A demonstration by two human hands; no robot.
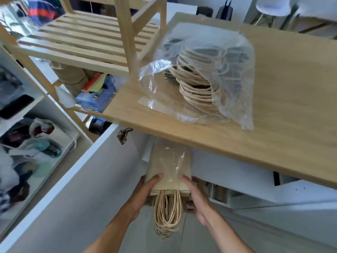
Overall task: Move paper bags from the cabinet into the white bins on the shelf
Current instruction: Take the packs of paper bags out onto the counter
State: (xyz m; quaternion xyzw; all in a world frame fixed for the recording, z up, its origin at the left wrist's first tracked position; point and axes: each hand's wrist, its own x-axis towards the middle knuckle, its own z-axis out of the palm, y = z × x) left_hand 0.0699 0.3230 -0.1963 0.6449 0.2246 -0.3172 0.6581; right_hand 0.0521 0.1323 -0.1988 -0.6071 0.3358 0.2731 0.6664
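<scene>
Both hands on a bundle of paper bags (168, 172)

I've got left hand (144, 190) and right hand (196, 194) clamped on its sides, just under the wooden countertop (282, 99); another plastic-wrapped bundle (198, 83) sits on top.

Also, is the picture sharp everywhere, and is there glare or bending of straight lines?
Head view: the bundle of paper bags between the left hand and right hand is fairly sharp; the left edge and top corners are smeared; the plastic wrap on the wooden top shines; the shelf bends from the wide lens.
</scene>
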